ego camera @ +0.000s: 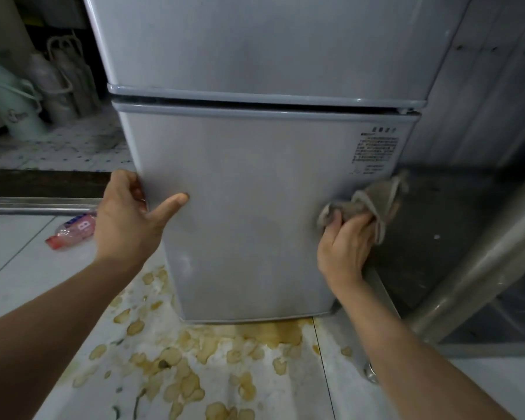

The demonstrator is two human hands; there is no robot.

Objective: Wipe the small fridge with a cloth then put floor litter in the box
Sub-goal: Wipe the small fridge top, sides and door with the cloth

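Head view: grey two-door fridge (255, 183), dull, smudged front.

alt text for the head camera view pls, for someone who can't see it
A right hand presses a grey cloth to a small silver fridge; the left hand holds the door's other edge. Yellowish stains mark the floor, with a plastic wrapper at left.

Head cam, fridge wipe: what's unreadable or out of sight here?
- Fridge top: cut off by the upper frame edge.
- Label on the lower door: print too small to read.
- Left hand fingers: wrapped behind the door edge, hidden.
- Cloth: partly bunched inside the right hand.
- Litter box: not in view.
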